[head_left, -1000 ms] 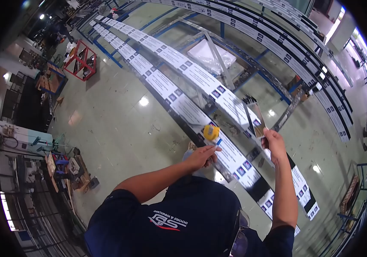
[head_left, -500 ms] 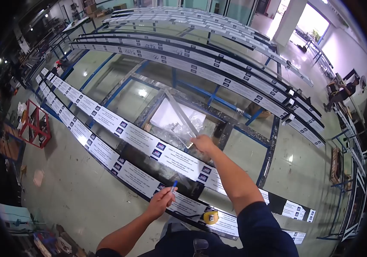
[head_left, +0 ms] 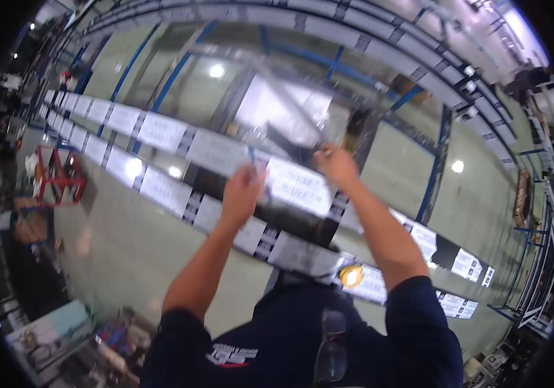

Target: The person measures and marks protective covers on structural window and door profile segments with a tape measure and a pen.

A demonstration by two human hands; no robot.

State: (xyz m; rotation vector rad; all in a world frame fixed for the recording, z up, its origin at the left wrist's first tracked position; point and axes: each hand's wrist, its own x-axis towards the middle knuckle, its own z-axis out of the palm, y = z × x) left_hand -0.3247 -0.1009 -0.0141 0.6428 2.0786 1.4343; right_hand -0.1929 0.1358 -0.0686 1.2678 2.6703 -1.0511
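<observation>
The left hand (head_left: 243,187) has moved forward since the earlier frame, from the near white-labelled long strip (head_left: 163,191) to the far white-labelled long strip (head_left: 296,187); its fingers are closed round a slim blue-tipped pen (head_left: 251,155) — blurred. The right hand (head_left: 336,165) is curled at the lower end of a flat grey metal bar (head_left: 290,103), its exact grip unclear; a rounded yellow tape measure (head_left: 351,276) lies on the near strip.
</observation>
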